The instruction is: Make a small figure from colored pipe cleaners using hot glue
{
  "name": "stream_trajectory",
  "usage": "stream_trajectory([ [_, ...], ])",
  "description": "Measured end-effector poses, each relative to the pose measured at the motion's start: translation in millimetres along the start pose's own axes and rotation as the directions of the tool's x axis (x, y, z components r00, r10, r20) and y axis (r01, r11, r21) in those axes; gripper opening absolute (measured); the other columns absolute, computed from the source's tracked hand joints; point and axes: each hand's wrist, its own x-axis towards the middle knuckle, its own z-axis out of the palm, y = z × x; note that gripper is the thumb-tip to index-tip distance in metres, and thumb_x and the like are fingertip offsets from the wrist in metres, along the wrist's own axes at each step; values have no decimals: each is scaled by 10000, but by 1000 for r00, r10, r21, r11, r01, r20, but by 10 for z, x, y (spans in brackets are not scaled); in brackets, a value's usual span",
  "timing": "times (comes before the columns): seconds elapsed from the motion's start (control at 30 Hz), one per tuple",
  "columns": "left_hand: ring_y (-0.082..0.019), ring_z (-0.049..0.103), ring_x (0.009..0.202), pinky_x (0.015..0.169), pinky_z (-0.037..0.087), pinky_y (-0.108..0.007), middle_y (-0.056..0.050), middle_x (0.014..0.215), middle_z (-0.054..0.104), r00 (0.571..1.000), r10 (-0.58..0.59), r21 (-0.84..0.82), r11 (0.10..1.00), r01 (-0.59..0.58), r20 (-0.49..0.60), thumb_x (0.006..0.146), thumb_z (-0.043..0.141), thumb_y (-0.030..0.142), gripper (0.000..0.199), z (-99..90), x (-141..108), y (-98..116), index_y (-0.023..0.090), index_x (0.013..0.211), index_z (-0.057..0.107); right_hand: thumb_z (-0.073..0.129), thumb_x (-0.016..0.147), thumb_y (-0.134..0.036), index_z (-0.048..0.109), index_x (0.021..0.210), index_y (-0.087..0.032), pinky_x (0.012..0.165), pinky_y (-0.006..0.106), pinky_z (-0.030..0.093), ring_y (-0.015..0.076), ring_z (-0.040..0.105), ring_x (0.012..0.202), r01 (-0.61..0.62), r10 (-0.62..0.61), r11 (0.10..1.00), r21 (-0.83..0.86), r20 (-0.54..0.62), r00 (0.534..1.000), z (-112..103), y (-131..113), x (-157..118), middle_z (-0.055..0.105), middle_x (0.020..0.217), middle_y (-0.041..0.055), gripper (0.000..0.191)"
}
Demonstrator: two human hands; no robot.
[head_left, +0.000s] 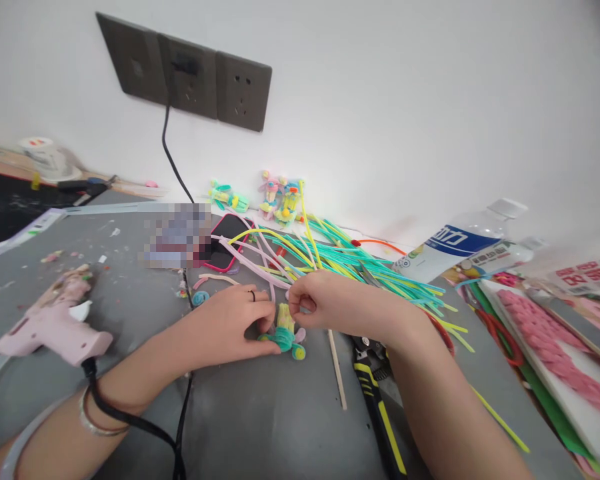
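Observation:
A small teal and yellow pipe-cleaner figure (283, 338) lies on the grey table between my hands. My left hand (240, 321) is closed around its left side, the thumb against the teal part. At the figure's upper right, my right hand (320, 301) has its fingers curled together in a pinch; whatever they hold is too small to make out. A wooden stick (337, 373) extends toward me from below the right hand. Behind that hand spreads a pile of teal, yellow and pink pipe cleaners (375, 260).
A pink glue gun (55, 327) with a black cord lies left. Pliers with yellow-black handles (380, 413) are at the right front. A phone (223, 250) and finished figures (280, 197) sit near the wall. Bottles (455, 240) and pink material (555, 347) occupy the right.

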Motion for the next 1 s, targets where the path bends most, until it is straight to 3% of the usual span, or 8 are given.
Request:
stream_trajectory([
  [0.63,-161,554,725,659,335,-280,23,751,584,999,-31,-29,999,32,36,820,693,397,259,24,-8,-27,196,750,545,509,690,-84,553,637,-190,489,257,200,90,255,513,-41,42,999,-18,34,999,35,-9,33,373,547,-64,127],
  [0.9,-162,552,720,653,331,-278,22,743,587,999,-28,-19,999,29,25,814,692,416,267,26,-8,-26,199,748,552,526,721,-81,523,654,-188,505,234,251,93,368,546,-34,32,998,-47,-44,999,55,-32,28,469,602,-42,126],
  [1.0,-166,546,723,652,328,-278,18,739,586,999,-30,-9,999,31,26,812,695,406,268,26,-6,-26,197,737,546,516,755,-79,557,751,-196,542,219,285,97,419,591,-28,25,999,-26,-108,994,23,-39,-5,515,676,-37,125],
])
